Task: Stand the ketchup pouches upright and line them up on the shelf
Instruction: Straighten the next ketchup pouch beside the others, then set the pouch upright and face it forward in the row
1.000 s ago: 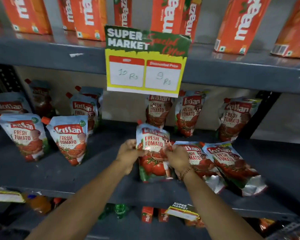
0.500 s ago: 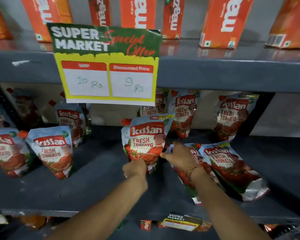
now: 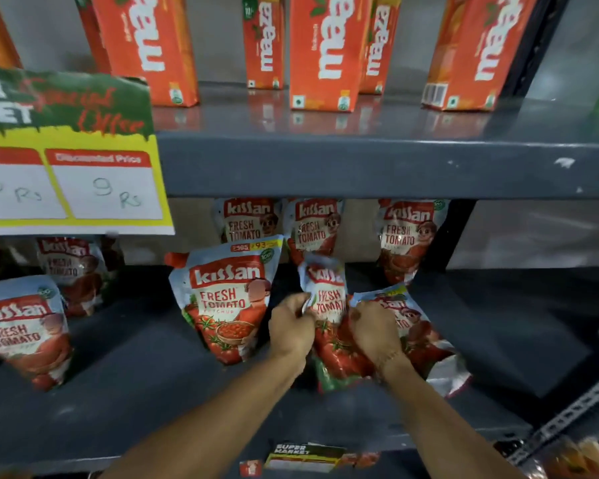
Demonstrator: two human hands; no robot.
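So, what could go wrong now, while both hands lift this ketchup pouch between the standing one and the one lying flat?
1. The held pouch is gripped by the left hand and right hand at mid-height; its creased top may flop over once it is released.
2. The standing pouch is close on the left; a nudge might topple it.
3. The flat pouch may block the base.
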